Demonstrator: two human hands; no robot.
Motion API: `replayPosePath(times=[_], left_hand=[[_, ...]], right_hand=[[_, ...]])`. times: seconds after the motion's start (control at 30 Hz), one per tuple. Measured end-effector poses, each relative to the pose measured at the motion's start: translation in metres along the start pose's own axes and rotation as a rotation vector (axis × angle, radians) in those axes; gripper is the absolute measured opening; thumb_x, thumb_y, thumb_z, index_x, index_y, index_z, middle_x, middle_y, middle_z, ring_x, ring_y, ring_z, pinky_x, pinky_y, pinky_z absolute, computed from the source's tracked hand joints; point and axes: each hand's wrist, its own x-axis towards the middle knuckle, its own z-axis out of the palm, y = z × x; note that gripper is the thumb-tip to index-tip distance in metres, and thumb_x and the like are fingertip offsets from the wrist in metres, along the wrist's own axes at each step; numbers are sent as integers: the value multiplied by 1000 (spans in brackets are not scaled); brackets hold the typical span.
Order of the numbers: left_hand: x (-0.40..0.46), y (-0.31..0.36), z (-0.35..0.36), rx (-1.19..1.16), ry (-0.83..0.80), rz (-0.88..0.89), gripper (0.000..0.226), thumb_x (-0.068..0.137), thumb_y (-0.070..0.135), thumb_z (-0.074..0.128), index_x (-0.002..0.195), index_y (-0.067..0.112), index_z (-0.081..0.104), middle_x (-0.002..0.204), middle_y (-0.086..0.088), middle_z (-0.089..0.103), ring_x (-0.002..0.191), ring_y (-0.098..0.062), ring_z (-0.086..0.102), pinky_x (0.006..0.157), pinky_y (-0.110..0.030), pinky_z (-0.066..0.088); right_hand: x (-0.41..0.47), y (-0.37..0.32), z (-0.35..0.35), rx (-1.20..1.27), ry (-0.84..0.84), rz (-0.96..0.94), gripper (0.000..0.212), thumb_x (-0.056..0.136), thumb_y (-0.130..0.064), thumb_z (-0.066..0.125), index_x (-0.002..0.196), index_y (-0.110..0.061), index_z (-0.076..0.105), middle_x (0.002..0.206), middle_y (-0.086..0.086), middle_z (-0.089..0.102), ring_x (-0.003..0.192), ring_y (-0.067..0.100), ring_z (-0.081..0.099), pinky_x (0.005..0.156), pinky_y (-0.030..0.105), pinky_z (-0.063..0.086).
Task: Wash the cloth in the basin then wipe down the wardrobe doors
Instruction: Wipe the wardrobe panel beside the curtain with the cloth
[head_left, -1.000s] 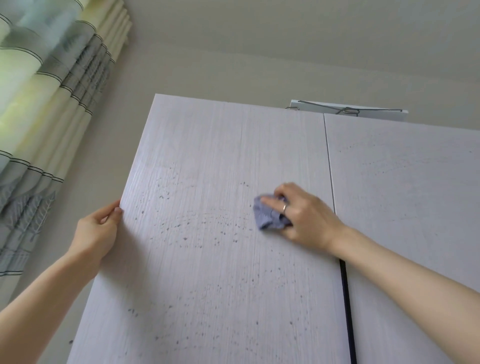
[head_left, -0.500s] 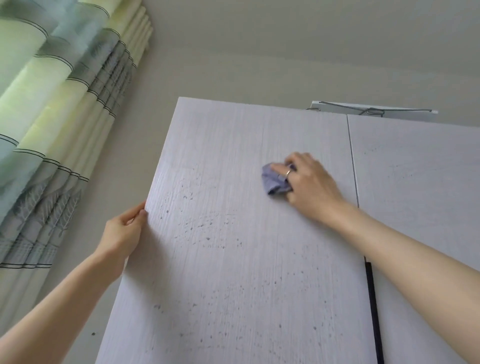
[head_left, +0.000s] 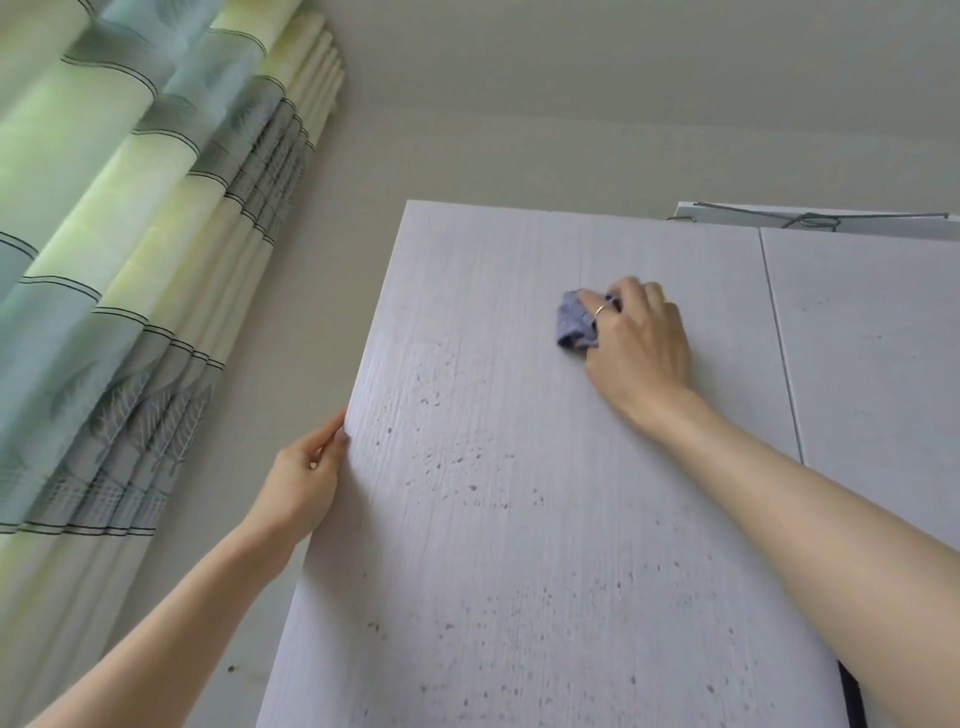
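On door: right hand (head_left: 641, 340) clutches crumpled blue-grey cloth (head_left: 574, 325) against pale wood-grain wardrobe door (head_left: 519, 519).
Edge: left hand (head_left: 306, 480) grips it.
Risk: lower specks missed.

Both forearms bare, no sleeves; thin ring (head_left: 599, 310) on right grip (head_left: 641, 345) finger.

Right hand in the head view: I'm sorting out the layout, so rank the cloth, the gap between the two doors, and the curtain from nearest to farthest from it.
1. Cloth: gripped under the fingers of the right hand, pressed on the left door.
2. Gap between the doors: to the hand's right.
3. Curtain: far left, beyond the door's edge.
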Motion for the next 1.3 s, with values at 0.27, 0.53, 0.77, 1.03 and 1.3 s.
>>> replayPosePath(times=[0.27, 0.53, 0.77, 1.03, 1.3], left_hand=[[5, -7, -4, 23, -26, 46, 36, 102, 15, 38, 132, 30, 49, 111, 22, 52, 109, -3, 47, 90, -17, 31], [11, -16, -6, 44, -45, 83, 37, 101, 12, 38, 133, 26, 51, 122, 19, 51, 116, -1, 44, 95, -15, 28], [10, -12, -7, 10, -71, 70, 38, 101, 10, 37, 133, 27, 49, 119, 18, 52, 117, -5, 46, 95, -17, 34], [7, -11, -17, -63, -198, -39, 37, 103, 19, 35, 127, 45, 47, 119, 16, 60, 98, -2, 57, 95, -28, 48], [-4, -17, -34, -336, -257, -308, 38, 96, 5, 44, 113, 30, 66, 80, 6, 62, 72, -13, 50, 69, -24, 41]], right_hand=[[-46, -74, 12, 217, -204, -648, 50, 44, -10, 81, 93, -4, 71, 81, 14, 59, 72, 31, 58, 60, 30, 45], [18, -80, 20, 192, -126, -61, 42, 83, -11, 55, 125, -11, 58, 116, 13, 46, 111, 31, 39, 93, 33, 31], [-3, -102, 24, 228, -212, -542, 40, 68, -8, 71, 108, -3, 67, 101, 16, 55, 95, 34, 53, 76, 35, 39], [66, -125, 46, 166, -112, -164, 37, 87, -12, 49, 123, -13, 54, 126, 8, 41, 119, 26, 35, 92, 29, 25], [-41, -145, 40, 365, -200, -683, 42, 49, 0, 75, 90, 1, 70, 84, 16, 57, 77, 33, 56, 63, 31, 45]])
